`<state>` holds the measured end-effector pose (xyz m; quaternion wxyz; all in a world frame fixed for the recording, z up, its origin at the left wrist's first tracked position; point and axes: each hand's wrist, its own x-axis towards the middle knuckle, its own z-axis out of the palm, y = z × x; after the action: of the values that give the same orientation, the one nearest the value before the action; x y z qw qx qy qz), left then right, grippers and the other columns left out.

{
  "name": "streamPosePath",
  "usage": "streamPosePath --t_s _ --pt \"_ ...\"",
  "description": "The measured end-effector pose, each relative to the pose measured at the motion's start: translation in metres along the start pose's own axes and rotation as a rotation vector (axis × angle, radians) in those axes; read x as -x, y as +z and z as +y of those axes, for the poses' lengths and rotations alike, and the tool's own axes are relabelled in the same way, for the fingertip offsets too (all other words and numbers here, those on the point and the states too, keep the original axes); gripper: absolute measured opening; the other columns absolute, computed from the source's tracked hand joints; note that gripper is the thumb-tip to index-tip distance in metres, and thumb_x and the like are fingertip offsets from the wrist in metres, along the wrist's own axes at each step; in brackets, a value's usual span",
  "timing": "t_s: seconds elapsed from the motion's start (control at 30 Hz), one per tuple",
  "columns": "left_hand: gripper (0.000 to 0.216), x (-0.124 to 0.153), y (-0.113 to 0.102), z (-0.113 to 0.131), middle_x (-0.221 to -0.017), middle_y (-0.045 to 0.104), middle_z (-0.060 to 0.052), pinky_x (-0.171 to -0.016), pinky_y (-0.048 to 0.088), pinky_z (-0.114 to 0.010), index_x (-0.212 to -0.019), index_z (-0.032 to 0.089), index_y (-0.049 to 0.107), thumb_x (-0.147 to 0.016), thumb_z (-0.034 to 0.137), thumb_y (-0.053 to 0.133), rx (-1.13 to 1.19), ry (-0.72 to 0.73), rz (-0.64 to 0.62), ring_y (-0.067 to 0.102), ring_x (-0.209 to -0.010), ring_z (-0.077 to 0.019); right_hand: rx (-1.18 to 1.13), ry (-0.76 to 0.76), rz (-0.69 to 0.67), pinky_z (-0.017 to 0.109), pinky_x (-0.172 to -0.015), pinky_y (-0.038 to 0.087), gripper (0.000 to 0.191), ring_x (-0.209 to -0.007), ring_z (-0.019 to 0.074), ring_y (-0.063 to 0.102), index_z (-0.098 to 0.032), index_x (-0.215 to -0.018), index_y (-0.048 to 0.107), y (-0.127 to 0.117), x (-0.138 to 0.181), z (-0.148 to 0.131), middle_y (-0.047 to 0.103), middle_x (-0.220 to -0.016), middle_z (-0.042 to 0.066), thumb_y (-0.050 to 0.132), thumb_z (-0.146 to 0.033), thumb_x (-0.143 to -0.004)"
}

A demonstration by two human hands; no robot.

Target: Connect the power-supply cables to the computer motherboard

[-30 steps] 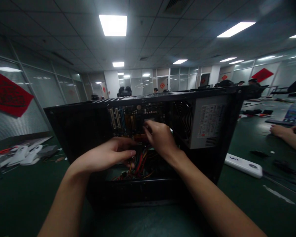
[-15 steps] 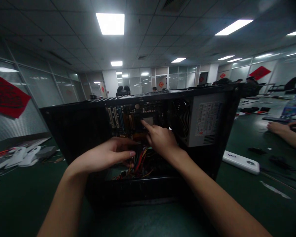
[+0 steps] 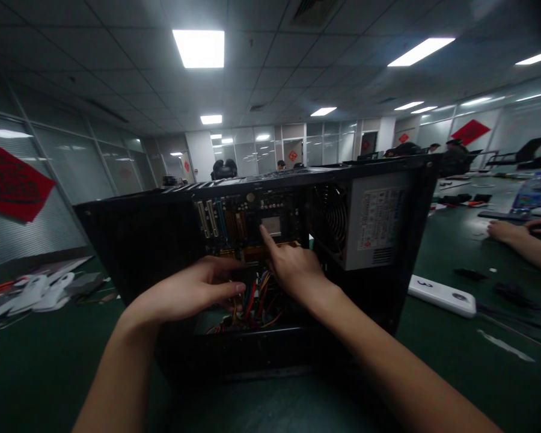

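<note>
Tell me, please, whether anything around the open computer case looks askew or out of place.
Mildly: coloured cables lie tangled low inside the computer case, not tidied, and a stray pale strip lies on the green tabletop at right. I see no spill.

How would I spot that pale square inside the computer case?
Find the black computer case, then the circuit board left of the grey power supply. By the index finger of the right hand sits the pale square, flat and broad, unlike the long slots to its left.
</note>
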<state>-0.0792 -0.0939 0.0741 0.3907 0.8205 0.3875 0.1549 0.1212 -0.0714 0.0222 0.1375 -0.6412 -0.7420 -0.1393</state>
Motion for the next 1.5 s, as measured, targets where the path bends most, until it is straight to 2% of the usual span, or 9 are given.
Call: streamPosePath --t_s 0.07,0.17,0.27,0.43,0.67,0.9,1.2,1.37,1.5 --pt "0.045 -0.001 -0.001 0.0 -0.121 0.072 -0.007 -0.087 0.055 -0.031 -0.132 0.022 0.062 -0.09 0.038 0.062 -0.005 0.009 -0.003 0.068 -0.105 -0.0228 -0.022 -0.007 -0.005 0.037 -0.066 0.055 0.069 -0.079 0.0277 0.072 -0.018 -0.158 0.015 -0.004 0.002 -0.001 0.074 -0.099 0.018 0.046 -0.024 -0.097" --pt "0.041 -0.005 0.0 -0.001 -0.117 0.073 -0.006 -0.087 0.055 -0.032 -0.127 0.022 0.065 -0.089 0.036 0.063 -0.001 0.022 0.039 0.068 -0.102 -0.0226 -0.124 -0.059 0.012 0.04 -0.071 0.055 0.05 -0.085 0.0304 0.072 -0.018 -0.146 0.046 -0.016 0.009 -0.002 0.073 -0.099 0.017 0.045 -0.021 -0.095" --pt "0.041 -0.012 0.003 -0.002 -0.106 0.075 -0.006 -0.081 0.057 -0.034 -0.121 0.018 0.068 -0.086 0.039 0.066 0.041 0.047 0.216 0.07 -0.092 -0.0232 -0.465 -0.179 0.092 0.037 -0.085 0.053 0.039 -0.1 0.0254 0.069 -0.02 -0.127 0.062 -0.029 0.016 -0.002 0.073 -0.108 0.012 0.04 -0.016 -0.095" --pt "0.052 -0.014 0.011 0.009 -0.111 0.074 -0.011 -0.088 0.057 -0.041 -0.12 0.014 0.068 -0.078 0.043 0.075 0.203 0.125 0.485 0.069 -0.1 -0.0293 -1.042 -0.339 0.232 0.028 -0.104 0.044 0.043 -0.123 0.0152 0.057 -0.02 -0.136 0.054 -0.037 0.017 -0.001 0.063 -0.134 0.006 0.041 -0.015 -0.095" --pt "0.067 0.001 0.016 0.025 -0.133 0.064 -0.014 -0.099 0.055 -0.042 -0.137 0.018 0.058 -0.074 0.029 0.08 0.271 0.234 0.386 0.066 -0.112 -0.0315 -1.299 -0.343 0.321 0.033 -0.103 0.046 0.031 -0.115 0.017 0.063 -0.014 -0.119 0.066 -0.041 0.011 0.01 0.069 -0.124 0.008 0.055 -0.018 -0.09" --pt "0.057 0.005 0.015 0.026 -0.128 0.068 -0.011 -0.096 0.057 -0.04 -0.132 0.018 0.063 -0.078 0.03 0.078 0.167 0.297 0.456 0.068 -0.11 -0.0304 -1.451 -0.411 0.235 0.037 -0.105 0.046 0.03 -0.114 0.0177 0.064 -0.016 -0.115 0.069 -0.049 0.015 0.012 0.07 -0.12 0.008 0.058 -0.02 -0.087" --pt "0.046 0.004 0.019 0.025 -0.114 0.074 -0.008 -0.09 0.06 -0.041 -0.126 0.018 0.067 -0.083 0.034 0.073 0.012 0.336 0.605 0.072 -0.099 -0.0277 -1.643 -0.32 0.265 0.034 -0.091 0.055 0.029 -0.103 0.0186 0.068 -0.017 -0.109 0.07 -0.042 0.011 0.008 0.074 -0.108 0.006 0.068 -0.026 -0.081" --pt "0.045 -0.009 0.023 0.012 -0.121 0.072 -0.008 -0.096 0.056 -0.043 -0.129 0.018 0.066 -0.086 0.032 0.067 -0.108 0.382 0.651 0.068 -0.109 -0.0286 -1.615 -0.219 0.388 0.033 -0.083 0.054 0.03 -0.095 0.0192 0.068 -0.017 -0.107 0.072 -0.027 0.003 0.003 0.075 -0.101 0.005 0.069 -0.032 -0.081" --pt "0.047 -0.034 0.035 -0.002 -0.122 0.071 -0.008 -0.091 0.058 -0.038 -0.135 0.018 0.06 -0.089 0.026 0.06 0.008 0.404 0.663 0.07 -0.103 -0.0249 -1.566 -0.14 0.454 0.031 -0.079 0.053 0.032 -0.09 0.0183 0.067 -0.016 -0.107 0.072 -0.008 -0.011 0.007 0.074 -0.099 0.005 0.066 -0.036 -0.082"
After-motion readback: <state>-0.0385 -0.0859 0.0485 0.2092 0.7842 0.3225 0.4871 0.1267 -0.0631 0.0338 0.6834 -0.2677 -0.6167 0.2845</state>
